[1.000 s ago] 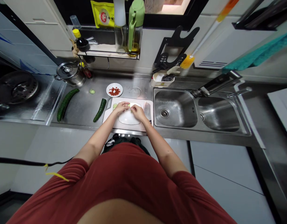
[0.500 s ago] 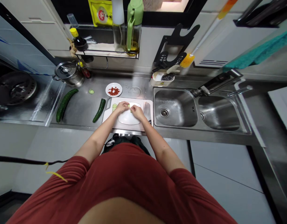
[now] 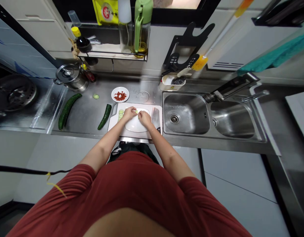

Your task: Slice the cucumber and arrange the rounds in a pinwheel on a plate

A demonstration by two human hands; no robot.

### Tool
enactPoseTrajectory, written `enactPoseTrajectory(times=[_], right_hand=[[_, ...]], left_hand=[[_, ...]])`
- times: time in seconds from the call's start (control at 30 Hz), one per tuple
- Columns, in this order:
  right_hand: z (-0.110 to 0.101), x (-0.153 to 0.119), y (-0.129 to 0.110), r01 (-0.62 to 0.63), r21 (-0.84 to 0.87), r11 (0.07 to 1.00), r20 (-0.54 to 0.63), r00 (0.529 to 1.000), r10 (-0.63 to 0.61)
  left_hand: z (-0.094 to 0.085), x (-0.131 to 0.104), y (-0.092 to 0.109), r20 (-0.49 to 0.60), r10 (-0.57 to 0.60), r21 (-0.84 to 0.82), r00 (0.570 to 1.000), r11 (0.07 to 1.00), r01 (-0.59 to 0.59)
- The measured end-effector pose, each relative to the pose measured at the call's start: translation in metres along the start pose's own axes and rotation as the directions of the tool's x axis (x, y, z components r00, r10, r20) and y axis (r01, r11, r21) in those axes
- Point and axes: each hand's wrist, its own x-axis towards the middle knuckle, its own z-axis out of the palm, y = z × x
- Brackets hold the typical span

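Over a white plate (image 3: 137,126) on the cutting board (image 3: 114,124), my two hands are close together with fingers pinched. My left hand (image 3: 129,114) grips a pale green cucumber slice (image 3: 136,112) at its fingertips. My right hand (image 3: 144,118) is closed on a cucumber slice too, mostly hidden by the fingers. Left of the plate, several cut cucumber slices (image 3: 121,112) lie on the board. A knife (image 3: 156,118) rests flat at the board's right side.
A part cucumber (image 3: 104,117) lies left of the board, and a whole cucumber (image 3: 68,110) farther left. Behind are a small plate of chopped red pieces (image 3: 120,90) and a cucumber end (image 3: 96,96). A steel pot (image 3: 72,79) stands back left; a double sink (image 3: 187,113) is at right.
My fingertips have shifted slightly over the plate, still pinched close together. The camera view has moved a little; the other things stay in place.
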Motion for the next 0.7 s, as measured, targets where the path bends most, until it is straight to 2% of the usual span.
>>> enactPoseTrajectory(times=[0.1, 0.17, 0.27, 0.43, 0.7], right_hand=[[-0.001, -0.002, -0.003, -0.009, -0.035, 0.999, 0.025, 1.0, 0.01], [-0.002, -0.006, -0.003, -0.003, -0.055, 0.998, 0.028, 1.0, 0.005], [-0.004, -0.017, -0.004, 0.013, -0.101, 0.995, 0.027, 1.0, -0.01], [-0.006, -0.031, -0.005, 0.045, -0.187, 0.981, 0.092, 0.995, -0.028], [-0.004, -0.035, -0.008, 0.081, -0.232, 0.969, 0.121, 0.991, -0.054]], left_hand=[[0.0, -0.003, 0.005, -0.041, 0.113, 0.197, 0.993, 0.975, -0.103], [-0.001, -0.006, 0.006, -0.05, 0.143, 0.271, 0.988, 0.955, -0.124], [-0.001, -0.012, 0.009, -0.04, 0.17, 0.336, 0.985, 0.93, -0.147], [-0.002, -0.021, 0.012, -0.035, 0.192, 0.432, 0.981, 0.888, -0.159], [-0.002, -0.027, 0.013, -0.008, 0.236, 0.523, 0.972, 0.829, -0.197]])
